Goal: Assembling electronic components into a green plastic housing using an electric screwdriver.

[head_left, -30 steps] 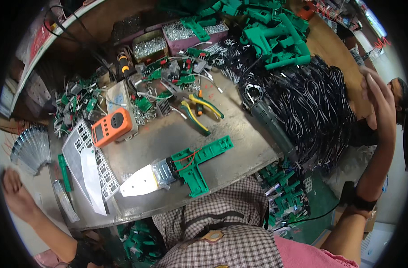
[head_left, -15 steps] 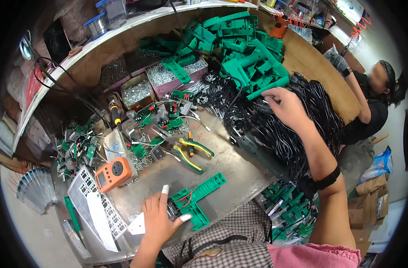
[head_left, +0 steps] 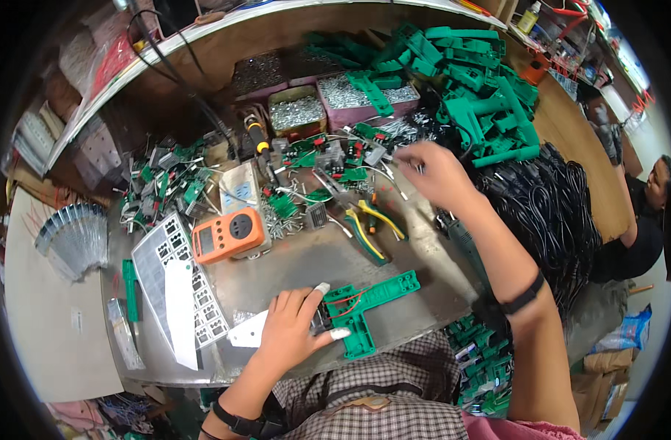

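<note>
My left hand [head_left: 295, 323] rests at the near side of the bench, with white tape on the thumb tip and one fingertip. Between thumb and fingers it holds the left end of a T-shaped green plastic housing half [head_left: 372, 293], where a dark part [head_left: 321, 318] sits. Thin red wires [head_left: 346, 299] run inside the housing. My right hand [head_left: 442, 176] is over the far part of the bench, fingers bent together beside small circuit boards [head_left: 335, 158] with white leads. What its fingertips hold, if anything, is too small to make out. Green-and-yellow pliers [head_left: 372, 233] lie between the hands.
An orange meter [head_left: 229, 235], a screwdriver [head_left: 257, 136] and a label sheet [head_left: 177, 271] lie to the left. Boxes of screws [head_left: 297, 111] stand behind. Green housings [head_left: 489, 110] and black cables [head_left: 548, 205] are heaped right. Another person [head_left: 647, 213] is at far right.
My right hand has come leftward from the green housings and cables to beside the circuit boards. My left hand keeps its hold on the housing. The whole view has shifted.
</note>
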A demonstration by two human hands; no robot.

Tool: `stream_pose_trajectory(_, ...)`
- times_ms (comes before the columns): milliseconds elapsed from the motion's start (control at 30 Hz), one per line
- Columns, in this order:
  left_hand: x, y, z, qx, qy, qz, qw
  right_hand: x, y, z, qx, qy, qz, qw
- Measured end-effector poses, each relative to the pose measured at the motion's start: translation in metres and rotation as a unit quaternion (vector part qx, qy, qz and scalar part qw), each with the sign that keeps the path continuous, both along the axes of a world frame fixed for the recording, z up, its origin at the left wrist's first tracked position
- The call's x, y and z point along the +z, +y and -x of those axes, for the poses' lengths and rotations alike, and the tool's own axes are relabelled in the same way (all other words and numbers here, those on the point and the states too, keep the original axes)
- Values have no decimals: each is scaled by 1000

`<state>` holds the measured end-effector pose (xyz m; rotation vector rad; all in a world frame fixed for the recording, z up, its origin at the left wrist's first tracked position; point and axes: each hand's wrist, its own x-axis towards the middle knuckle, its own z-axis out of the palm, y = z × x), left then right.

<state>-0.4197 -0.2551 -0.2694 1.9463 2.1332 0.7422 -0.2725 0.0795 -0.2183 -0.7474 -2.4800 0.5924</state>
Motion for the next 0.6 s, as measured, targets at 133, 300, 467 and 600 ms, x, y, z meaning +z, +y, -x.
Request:
stream_pose_trajectory(133, -2, -1, 0, 7, 0, -1, 1000, -37, 29, 81, -56, 34, -134, 989)
stream_pose_trajectory(300, 7, -6, 1, 6, -19, 7, 1000, -52, 40, 110, -115, -96, -139, 979)
stream_pose_trajectory(467, 59, -26, 16, 16, -138, -116, 984, -32, 23, 82, -100, 80, 14, 992)
stream_pose_trajectory(600, 147, -43, -30, -7, -654, -265, 708, -21, 6, 42, -45, 200, 378, 903)
